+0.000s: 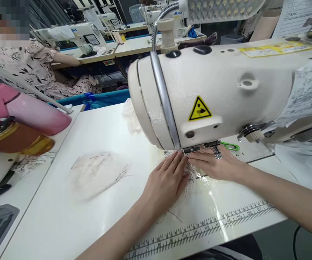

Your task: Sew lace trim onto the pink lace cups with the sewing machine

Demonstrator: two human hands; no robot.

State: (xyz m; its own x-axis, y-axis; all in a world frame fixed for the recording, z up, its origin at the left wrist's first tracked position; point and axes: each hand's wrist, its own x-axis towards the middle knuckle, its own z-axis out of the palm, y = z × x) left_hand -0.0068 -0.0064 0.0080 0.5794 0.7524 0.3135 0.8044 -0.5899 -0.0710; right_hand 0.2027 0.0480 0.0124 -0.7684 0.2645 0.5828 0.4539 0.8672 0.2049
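A white sewing machine (212, 94) stands over the work. Under its head lies a sheer white lace piece (190, 184), its scalloped edge running toward me. My left hand (166, 178) rests flat on this lace, fingers stretched forward close to the presser foot area. My right hand (218, 164) lies to the right of the foot, its fingers extended and their tips touching the lace; the thumb is hidden. Both hands look open, pressing on the cloth rather than wrapped round it. The needle itself is hidden behind the machine head and fingers.
A pale sheer fabric piece (99, 175) with loose threads lies to the left. Green thread snips (230, 146) lie behind my right hand. A printed ruler (199, 229) runs along the front edge. A pink bottle (36, 108) stands at left; another person (36, 68) sits beyond.
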